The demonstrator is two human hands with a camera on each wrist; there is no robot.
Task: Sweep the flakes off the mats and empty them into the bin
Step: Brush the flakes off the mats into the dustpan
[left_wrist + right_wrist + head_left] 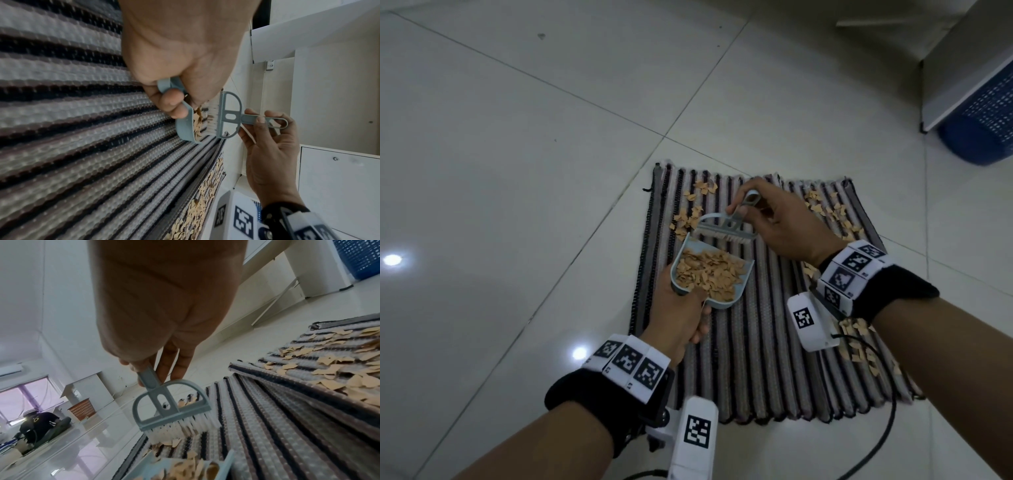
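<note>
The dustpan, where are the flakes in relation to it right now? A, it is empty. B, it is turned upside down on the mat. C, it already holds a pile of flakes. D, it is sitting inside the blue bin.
C: the dustpan, gripped by the left hand on the striped mat, holds a heap of tan flakes, with the brush at its open edge.

Two mats (pixel 750 342), overlapping; one dustpan (pixel 710 270); one brush (pixel 726 231); one blue bin (pixel 983 113); flakes (pixel 709 270) uncountable.
</note>
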